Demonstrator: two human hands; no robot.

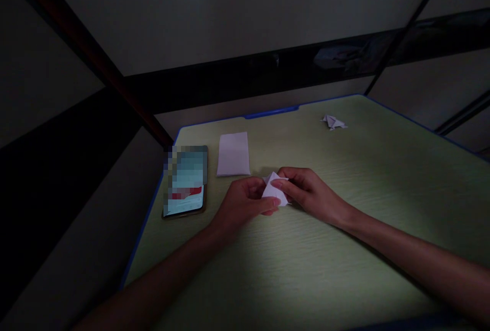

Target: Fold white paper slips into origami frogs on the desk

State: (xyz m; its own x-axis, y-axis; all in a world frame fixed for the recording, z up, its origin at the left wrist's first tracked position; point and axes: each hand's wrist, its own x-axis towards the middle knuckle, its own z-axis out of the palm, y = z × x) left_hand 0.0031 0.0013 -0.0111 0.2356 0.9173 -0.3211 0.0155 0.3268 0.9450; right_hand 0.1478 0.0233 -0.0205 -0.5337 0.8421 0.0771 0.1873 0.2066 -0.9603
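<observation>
A small piece of folded white paper point(274, 191) with a pointed top is pinched between both of my hands, just above the table. My left hand point(245, 198) grips its lower left part, the thumb lying across the bottom edge. On the other side, my right hand point(306, 185) presses its thumb on the upper face, with its fingers behind. The back of the paper and several fingertips are hidden. Just beyond my left hand lies a white rectangular stack of paper point(233, 154).
A phone point(186, 180) with a lit, partly blurred screen lies at the table's left side. Toward the far right rests a folded paper figure point(333, 122). The pale green table point(306, 270) has a blue edge, and cabinet-like panels point(229, 20) stand behind it.
</observation>
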